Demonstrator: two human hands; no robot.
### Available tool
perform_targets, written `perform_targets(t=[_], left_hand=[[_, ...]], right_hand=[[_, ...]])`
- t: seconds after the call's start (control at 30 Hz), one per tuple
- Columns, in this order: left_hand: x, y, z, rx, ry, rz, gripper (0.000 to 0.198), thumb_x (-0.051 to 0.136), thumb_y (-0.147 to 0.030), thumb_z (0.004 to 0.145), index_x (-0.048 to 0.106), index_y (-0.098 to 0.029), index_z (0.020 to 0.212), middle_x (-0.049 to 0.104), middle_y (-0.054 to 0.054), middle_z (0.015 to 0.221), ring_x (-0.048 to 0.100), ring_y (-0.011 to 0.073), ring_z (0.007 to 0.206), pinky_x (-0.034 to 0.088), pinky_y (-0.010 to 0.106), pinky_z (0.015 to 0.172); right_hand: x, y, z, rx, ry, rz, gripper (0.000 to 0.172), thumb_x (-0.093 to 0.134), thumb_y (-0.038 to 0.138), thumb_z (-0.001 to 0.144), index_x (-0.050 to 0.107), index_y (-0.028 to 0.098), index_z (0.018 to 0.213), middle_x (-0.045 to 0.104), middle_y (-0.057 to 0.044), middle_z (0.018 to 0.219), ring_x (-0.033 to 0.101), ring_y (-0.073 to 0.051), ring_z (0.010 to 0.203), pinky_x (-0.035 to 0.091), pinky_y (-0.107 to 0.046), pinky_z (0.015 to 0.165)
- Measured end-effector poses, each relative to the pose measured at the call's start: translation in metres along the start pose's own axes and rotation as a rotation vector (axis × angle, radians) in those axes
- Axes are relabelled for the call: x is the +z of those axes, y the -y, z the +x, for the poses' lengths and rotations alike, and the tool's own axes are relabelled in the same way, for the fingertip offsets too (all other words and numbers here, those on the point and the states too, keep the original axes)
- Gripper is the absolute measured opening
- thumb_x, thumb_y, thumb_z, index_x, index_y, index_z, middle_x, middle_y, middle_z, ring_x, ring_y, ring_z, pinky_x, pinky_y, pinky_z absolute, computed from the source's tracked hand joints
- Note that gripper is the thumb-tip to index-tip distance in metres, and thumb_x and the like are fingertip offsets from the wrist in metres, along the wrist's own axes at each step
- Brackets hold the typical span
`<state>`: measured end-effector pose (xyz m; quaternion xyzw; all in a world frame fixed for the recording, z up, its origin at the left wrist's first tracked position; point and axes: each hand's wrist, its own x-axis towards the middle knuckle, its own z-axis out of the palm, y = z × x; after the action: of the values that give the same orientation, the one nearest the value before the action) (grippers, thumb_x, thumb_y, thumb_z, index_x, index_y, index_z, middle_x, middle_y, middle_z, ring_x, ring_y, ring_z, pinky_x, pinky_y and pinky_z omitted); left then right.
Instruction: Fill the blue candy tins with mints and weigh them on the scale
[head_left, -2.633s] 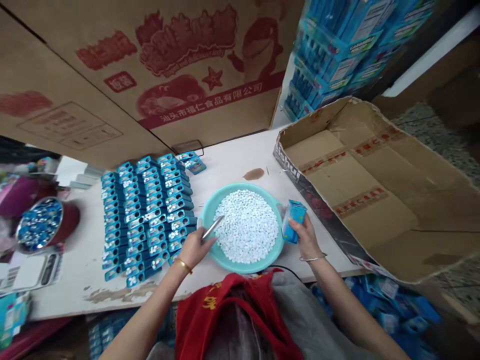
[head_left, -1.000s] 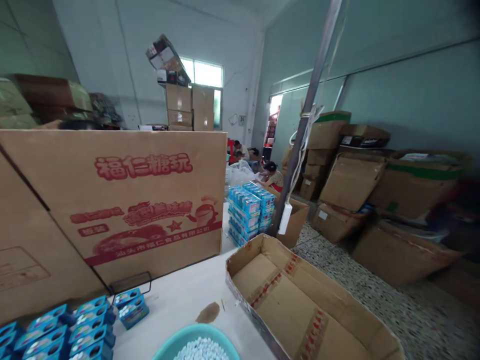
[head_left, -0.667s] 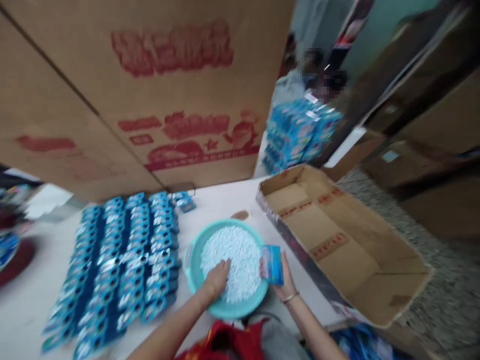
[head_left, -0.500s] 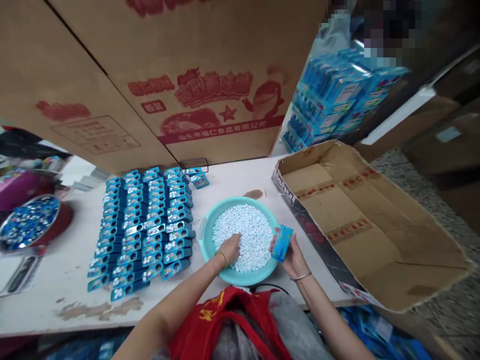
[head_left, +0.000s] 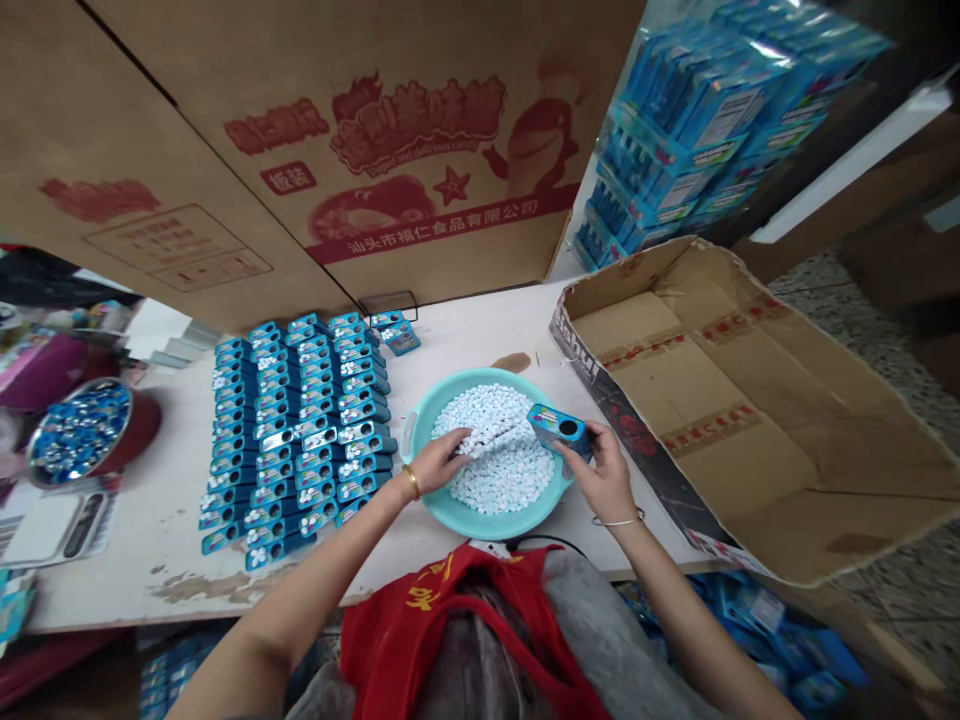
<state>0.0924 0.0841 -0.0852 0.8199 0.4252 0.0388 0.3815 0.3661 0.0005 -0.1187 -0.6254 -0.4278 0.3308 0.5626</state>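
A teal basin (head_left: 457,510) full of small white candies (head_left: 502,470) sits on the white table in front of me. My left hand (head_left: 439,462) is closed on a metal scoop (head_left: 487,437) loaded with candies, held over the basin. My right hand (head_left: 600,470) grips a small blue box (head_left: 559,428) lying on its side just above the basin's right rim, its round opening facing up. The scoop's tip points at the box, a short gap away.
Rows of several filled blue boxes (head_left: 296,420) lie left of the basin. A large open cardboard carton (head_left: 750,400) stands at the right, another cardboard wall (head_left: 300,150) behind. A red pot (head_left: 86,430) of blue items and a scale (head_left: 60,520) are far left. Stacked blue packs (head_left: 675,130) stand behind.
The view swung up to the room and back down. My left hand dug into the candies and has lifted the loaded scoop; my right hand tipped the blue box onto its side.
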Motion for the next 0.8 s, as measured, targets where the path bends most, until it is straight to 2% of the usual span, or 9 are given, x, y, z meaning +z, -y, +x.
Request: perform_targets(t=[0.13,0.23,0.37,0.53,0.67,0.73,0.8], left_hand=[[-0.038,-0.021,-0.012,0.143,0.018,0.084,0.038,0.048,-0.034,0.092,0.045,-0.018,0.127,0.059,0.011,0.125,0.057,0.0220,0.112,0.046,0.036,0.097],[-0.058,-0.044,-0.010,0.176,0.120,0.215,0.037,0.047,-0.031,0.093,0.046,-0.016,0.126,0.059,0.012,0.125,0.058,0.0218,0.110,0.047,0.034,0.094],[-0.075,-0.080,0.001,0.138,0.276,0.452,0.035,0.050,-0.021,0.089,0.048,-0.018,0.124,0.060,0.010,0.123,0.060,0.0221,0.108,0.049,0.032,0.088],[-0.085,-0.129,0.014,0.031,0.374,0.754,0.032,0.049,-0.017,0.087,0.050,-0.020,0.119,0.066,0.008,0.108,0.066,0.0222,0.090,0.048,0.030,0.069],[-0.082,-0.160,0.015,0.041,0.396,0.904,0.024,0.043,-0.010,0.089,0.054,-0.016,0.109,0.067,0.009,0.095,0.066,0.0223,0.080,0.044,0.030,0.063],[-0.080,-0.163,0.014,0.091,0.352,0.942,0.021,0.040,-0.012,0.092,0.057,-0.016,0.103,0.066,0.009,0.090,0.064,0.0222,0.080,0.043,0.032,0.066],[-0.080,-0.152,0.012,0.150,0.253,0.969,0.020,0.039,-0.015,0.094,0.058,-0.016,0.100,0.065,0.009,0.087,0.062,0.0228,0.084,0.043,0.035,0.072]], right_hand=[[0.011,0.004,0.002,-0.173,0.088,-0.209,0.032,0.064,0.034,0.080,0.054,0.021,0.108,0.061,-0.008,0.101,0.058,-0.025,0.095,0.048,-0.043,0.087],[0.025,0.007,0.001,-0.290,0.165,-0.258,0.027,0.058,0.027,0.083,0.053,0.021,0.108,0.061,-0.009,0.101,0.058,-0.026,0.097,0.048,-0.044,0.087],[0.038,0.007,-0.004,-0.383,0.215,-0.275,0.028,0.055,0.019,0.083,0.052,0.021,0.111,0.061,-0.011,0.106,0.057,-0.027,0.102,0.048,-0.046,0.090],[0.040,0.001,-0.010,-0.429,0.207,-0.294,0.031,0.052,0.016,0.083,0.052,0.021,0.113,0.061,-0.011,0.108,0.057,-0.028,0.105,0.048,-0.049,0.093],[0.041,-0.006,-0.011,-0.445,0.197,-0.290,0.033,0.053,0.019,0.084,0.051,0.022,0.116,0.061,-0.011,0.109,0.057,-0.028,0.106,0.048,-0.051,0.093],[0.042,-0.010,-0.011,-0.449,0.190,-0.285,0.034,0.053,0.019,0.084,0.050,0.023,0.117,0.060,-0.011,0.110,0.057,-0.028,0.106,0.048,-0.051,0.093],[0.041,-0.012,-0.010,-0.445,0.174,-0.280,0.033,0.052,0.020,0.085,0.050,0.023,0.118,0.060,-0.011,0.111,0.056,-0.028,0.106,0.048,-0.050,0.093]])
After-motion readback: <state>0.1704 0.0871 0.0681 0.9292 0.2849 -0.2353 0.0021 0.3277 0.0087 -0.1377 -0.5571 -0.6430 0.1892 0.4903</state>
